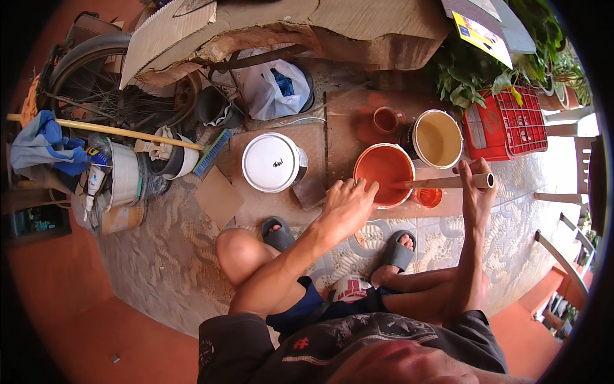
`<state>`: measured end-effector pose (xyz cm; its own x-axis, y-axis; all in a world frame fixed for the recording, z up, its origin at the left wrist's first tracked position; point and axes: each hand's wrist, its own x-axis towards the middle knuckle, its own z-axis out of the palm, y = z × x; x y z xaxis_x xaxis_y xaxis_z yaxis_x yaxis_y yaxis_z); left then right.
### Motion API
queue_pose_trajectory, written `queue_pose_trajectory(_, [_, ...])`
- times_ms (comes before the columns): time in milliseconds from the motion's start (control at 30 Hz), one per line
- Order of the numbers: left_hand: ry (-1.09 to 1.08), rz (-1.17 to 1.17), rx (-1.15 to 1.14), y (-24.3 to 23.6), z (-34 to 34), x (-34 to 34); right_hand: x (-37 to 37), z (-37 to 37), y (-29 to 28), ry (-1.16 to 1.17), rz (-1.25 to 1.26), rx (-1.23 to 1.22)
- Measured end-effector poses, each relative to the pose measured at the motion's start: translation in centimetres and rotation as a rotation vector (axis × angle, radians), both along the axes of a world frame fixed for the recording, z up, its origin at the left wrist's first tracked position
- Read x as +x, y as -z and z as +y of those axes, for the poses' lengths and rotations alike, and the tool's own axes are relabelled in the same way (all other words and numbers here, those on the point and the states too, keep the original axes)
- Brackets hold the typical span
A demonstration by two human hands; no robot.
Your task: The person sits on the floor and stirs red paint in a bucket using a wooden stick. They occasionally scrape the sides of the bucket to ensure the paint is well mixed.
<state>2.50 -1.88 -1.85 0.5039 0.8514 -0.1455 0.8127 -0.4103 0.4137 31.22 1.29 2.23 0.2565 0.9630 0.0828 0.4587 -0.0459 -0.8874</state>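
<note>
An orange-coated bucket (374, 168) stands on a brown board in front of me. My left hand (348, 208) lies at its near left rim, the fingers curled over the edge. In my right hand (474, 192) is a pale stick (441, 183) with a round, hollow-looking end. Its other end reaches over the right rim into the bucket; the tip is hard to make out. Behind the bucket is a small reddish-brown cup (385, 120). A bucket with a tan inside (437, 141) stands to the right, and a small orange container (426, 197) sits below the stick.
A white-lidded bucket (270, 162) stands left of my left hand. Further left are a blue brush (212, 152), white buckets (121, 176) and a bicycle wheel (96, 86). A red crate (505, 128) is at the right. A thick wooden slab (358, 32) overhangs the far side.
</note>
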Motion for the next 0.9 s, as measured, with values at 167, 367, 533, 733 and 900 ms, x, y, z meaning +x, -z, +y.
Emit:
queue_pose_trajectory(167, [0.022, -0.021, 0.060, -0.1, -0.2, 0.0, -0.7, -0.3, -1.0, -0.057, -0.008, -0.030])
queue_pose_trajectory(367, [0.047, 0.034, 0.020, -0.6, 0.3, -0.6, -0.8, 0.0, -0.9, -0.089, -0.051, -0.050])
queue_pose_trajectory(533, [0.060, 0.058, 0.038, -0.6, 0.1, -0.8, -2.5, -0.4, -2.9, -0.167, -0.182, -0.151])
queue_pose_trajectory(733, [0.058, 0.052, 0.058, -0.1, -0.5, -1.3, -3.1, -0.5, -3.0, -0.187, -0.203, -0.132])
queue_pose_trajectory(900, [0.048, 0.047, 0.073, 0.5, -0.8, -2.1, -2.8, -0.3, -2.5, -0.197, -0.191, -0.113])
